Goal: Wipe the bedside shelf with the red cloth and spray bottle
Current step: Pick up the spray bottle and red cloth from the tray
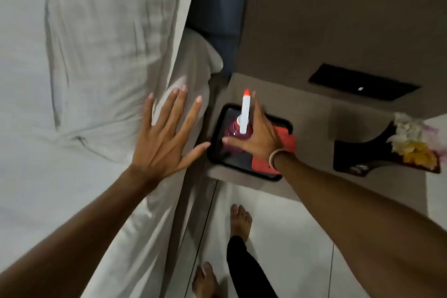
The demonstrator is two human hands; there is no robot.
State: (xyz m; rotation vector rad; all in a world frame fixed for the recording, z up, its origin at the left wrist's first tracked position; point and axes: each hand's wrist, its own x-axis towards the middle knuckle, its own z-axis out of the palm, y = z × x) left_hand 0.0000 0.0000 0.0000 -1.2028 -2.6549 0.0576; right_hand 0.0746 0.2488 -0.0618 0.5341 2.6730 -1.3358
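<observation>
A spray bottle (246, 113) with a purple body, a white head and an orange nozzle stands on a black tray (215, 152) on the brown bedside shelf (312, 123). The red cloth (287, 140) lies on the tray's right side, partly under my wrist. My right hand (260, 135) reaches around the bottle from the right, thumb in front of the body and index finger stretched past the head; the fingers are apart. My left hand (164, 135) is spread flat over the bed's edge, holding nothing.
A white pillow (108, 43) and sheets fill the left. A dark wooden dish with flowers (387, 150) sits on the shelf's right end. A black panel (362, 84) is set in the wall behind. My bare feet (239, 220) stand on the pale floor.
</observation>
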